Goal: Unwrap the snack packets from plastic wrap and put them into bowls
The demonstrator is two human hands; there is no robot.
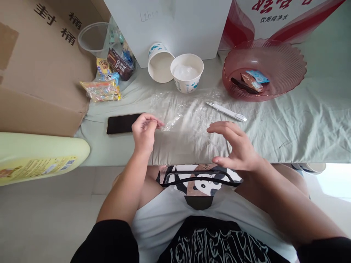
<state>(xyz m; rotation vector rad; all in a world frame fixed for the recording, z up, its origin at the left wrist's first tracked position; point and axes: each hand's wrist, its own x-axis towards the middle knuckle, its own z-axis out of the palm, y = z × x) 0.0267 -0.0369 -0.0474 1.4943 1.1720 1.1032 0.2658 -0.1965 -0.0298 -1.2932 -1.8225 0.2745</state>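
My left hand [146,129] pinches one edge of a sheet of clear plastic wrap [175,118], which lies crumpled across the green cloth. Just left of that hand is a black phone [123,124], partly covered by my fingers. My right hand [233,144] is open, thumb and fingers apart, with nothing seen between them. A white utility knife [227,111] rests beyond its fingertips. Past the wrap, one paper cup [186,84] stands upright with clear plastic inside. Another paper cup [160,65] lies tipped against it, its mouth facing me.
A pink bowl [290,75] with several wrapped snacks stands at the back right. At the back left are snack packets [102,89] and a clear tub [94,38]. Cardboard box [41,91] and yellow-green bottle [41,153] border the left side. A panda-print bag [203,182] sits between my legs.
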